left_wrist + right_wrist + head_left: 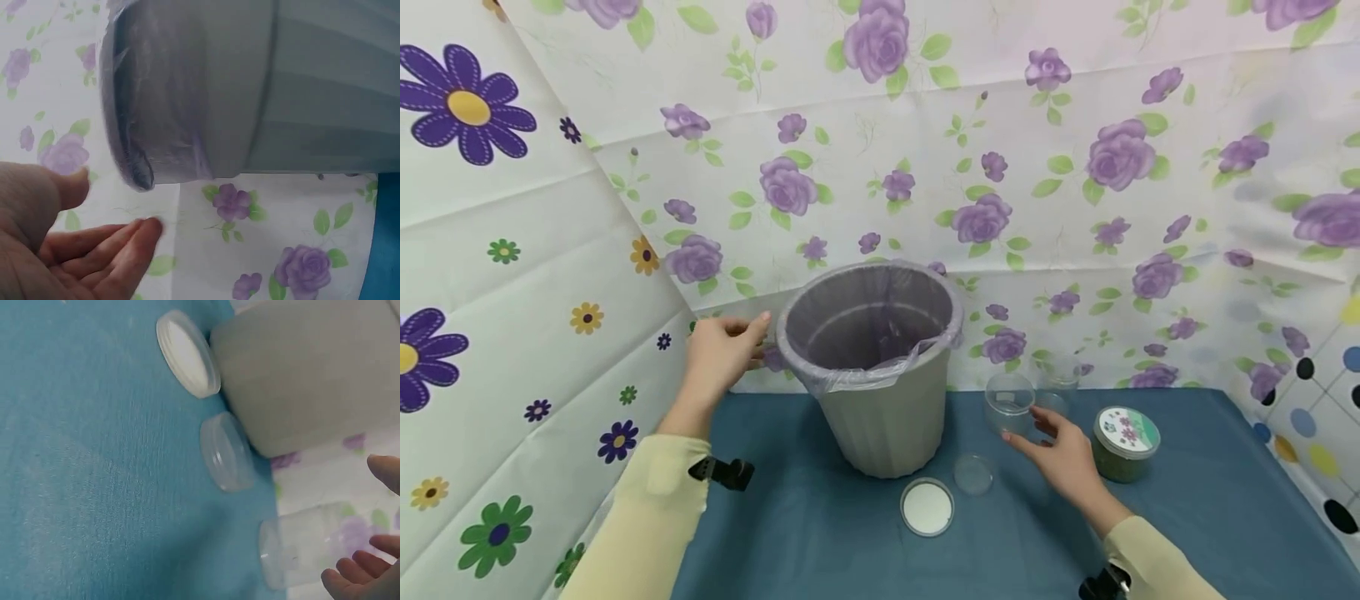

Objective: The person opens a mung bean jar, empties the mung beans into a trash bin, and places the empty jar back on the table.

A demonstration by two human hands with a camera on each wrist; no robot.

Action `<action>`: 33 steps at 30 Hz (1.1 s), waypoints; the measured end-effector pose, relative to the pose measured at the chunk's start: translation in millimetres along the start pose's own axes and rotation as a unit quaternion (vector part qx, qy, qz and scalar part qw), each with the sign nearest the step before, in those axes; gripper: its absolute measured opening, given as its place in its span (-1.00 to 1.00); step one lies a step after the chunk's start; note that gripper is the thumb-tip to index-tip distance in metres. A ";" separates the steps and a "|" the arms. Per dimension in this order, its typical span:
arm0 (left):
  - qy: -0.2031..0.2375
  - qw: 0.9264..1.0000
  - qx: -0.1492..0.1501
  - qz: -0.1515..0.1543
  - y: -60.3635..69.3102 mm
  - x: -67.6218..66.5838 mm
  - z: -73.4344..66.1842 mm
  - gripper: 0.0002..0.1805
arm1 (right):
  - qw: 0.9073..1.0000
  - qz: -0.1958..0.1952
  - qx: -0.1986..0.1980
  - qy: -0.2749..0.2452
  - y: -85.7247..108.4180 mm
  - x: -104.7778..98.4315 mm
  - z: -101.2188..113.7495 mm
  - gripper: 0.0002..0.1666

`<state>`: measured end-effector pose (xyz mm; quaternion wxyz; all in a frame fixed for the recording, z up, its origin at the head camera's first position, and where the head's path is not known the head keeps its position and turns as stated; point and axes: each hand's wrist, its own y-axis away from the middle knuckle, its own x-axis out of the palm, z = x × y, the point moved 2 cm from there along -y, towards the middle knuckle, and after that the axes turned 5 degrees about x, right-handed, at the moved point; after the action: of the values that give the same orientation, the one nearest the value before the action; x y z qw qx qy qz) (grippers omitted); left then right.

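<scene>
Where the smooth blue tabletop comes nearest, a round white-faced disc with a clear rim lies flat, and a shallow, clear plastic lid lies just beyond it to the right. Farther right, the right hand reaches in with thumb and fingers spread apart around the near side of a clear, thin-walled plastic jar, upright on the table; whether they touch it cannot be told. Right of that hand stands a squat jar with dark green contents and a white-and-green printed lid. In the middle, between the two hands, a tall grey ribbed bin fills the space, its rim draped with a wrinkled, translucent purplish liner. Left of the rim, the left hand hangs apart from it, thumb and fingers parted. A second transparent jar stands beyond the first, before the creased, purple-rose backdrop.
</scene>
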<state>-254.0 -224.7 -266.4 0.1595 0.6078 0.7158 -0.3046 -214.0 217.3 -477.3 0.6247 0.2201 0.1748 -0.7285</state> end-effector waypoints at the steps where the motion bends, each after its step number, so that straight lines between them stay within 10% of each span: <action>1: -0.002 0.999 0.009 -0.036 4.9 0.5 1.9 -0.35 | 1.000 -0.008 -0.010 0.004 4.0 -1.5 3.0 0.02; 7: 0.037 0.969 0.079 -0.231 44.3 18.5 13.0 -0.59 | 0.995 -0.061 -0.079 0.020 24.2 -11.6 15.7 -0.23; 12: 0.068 0.951 0.141 -0.267 77.6 48.8 24.0 -0.76 | 0.986 -0.096 -0.128 0.038 31.8 -17.1 18.7 -0.33; 21: 0.068 0.950 0.196 -0.232 127.9 108.6 45.0 -0.90 | 0.973 -0.117 -0.181 0.087 45.8 -16.1 20.4 -0.40; 33: -0.028 0.972 0.217 -0.089 157.5 166.1 62.2 -0.82 | 0.963 -0.113 -0.212 0.122 58.0 -7.4 6.3 -0.43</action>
<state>-145.4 -123.6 -451.4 0.0160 0.5531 0.6793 -0.4821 -156.5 210.9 -466.8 0.5445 0.1486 0.4242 -0.7082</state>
